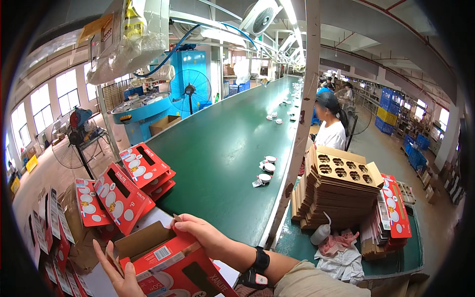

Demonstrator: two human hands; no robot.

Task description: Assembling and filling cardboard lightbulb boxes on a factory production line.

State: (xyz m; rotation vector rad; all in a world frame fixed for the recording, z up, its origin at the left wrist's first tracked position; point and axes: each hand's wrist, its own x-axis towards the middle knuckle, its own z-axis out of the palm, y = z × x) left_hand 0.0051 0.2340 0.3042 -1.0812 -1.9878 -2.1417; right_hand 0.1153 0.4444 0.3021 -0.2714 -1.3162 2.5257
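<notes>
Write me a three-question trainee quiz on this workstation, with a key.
1. True or false: the red box held by the right hand is closed on every side.
2. Choose: the conveyor belt is (A) blue, (B) green, (C) black.
3. Short answer: what brown things are stacked just behind the white bottle?

Key:
1. False; its upper end gapes open.
2. B.
3. Cardboard pieces, the top one cut with holes.

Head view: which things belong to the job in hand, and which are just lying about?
Likely in the job:
open red cardboard box at the left hand, held by the right hand;
red printed cardboard cartons;
stacked brown cardboard, shaped holes on top.

Apparently just lying about:
white plastic squeeze bottle;
crumpled pink cloth;
crumpled white cloth.
</notes>
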